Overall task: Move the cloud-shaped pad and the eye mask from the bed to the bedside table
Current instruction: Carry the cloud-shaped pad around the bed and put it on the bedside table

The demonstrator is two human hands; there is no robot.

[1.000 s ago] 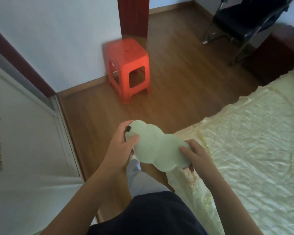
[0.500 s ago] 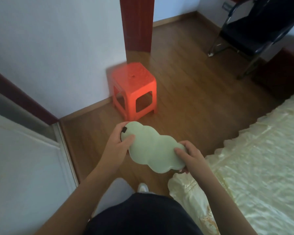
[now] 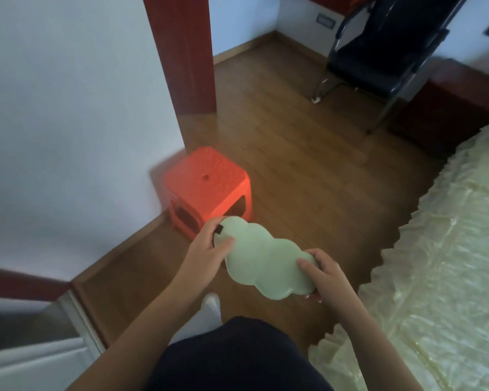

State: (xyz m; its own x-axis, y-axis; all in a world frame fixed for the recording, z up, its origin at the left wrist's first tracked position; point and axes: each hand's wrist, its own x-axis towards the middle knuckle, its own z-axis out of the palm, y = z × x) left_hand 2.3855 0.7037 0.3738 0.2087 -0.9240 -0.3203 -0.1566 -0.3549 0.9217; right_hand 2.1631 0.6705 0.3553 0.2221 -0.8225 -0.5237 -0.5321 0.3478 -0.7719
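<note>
Both hands, left [image 3: 206, 249] and right [image 3: 326, 275], in closed grip on cloud-shaped pad [image 3: 266, 258] ends.

Orange plastic stool [image 3: 206, 190] sits on the wooden floor [image 3: 308, 179], tucked against the white wall [image 3: 68, 122] at nine o'clock; dark red door frame [image 3: 184, 52] rises at twelve o'clock; a black metal-legged chair [image 3: 378, 57] stands at one o'clock, a dark red cabinet [image 3: 449, 105] just beside it.
</note>
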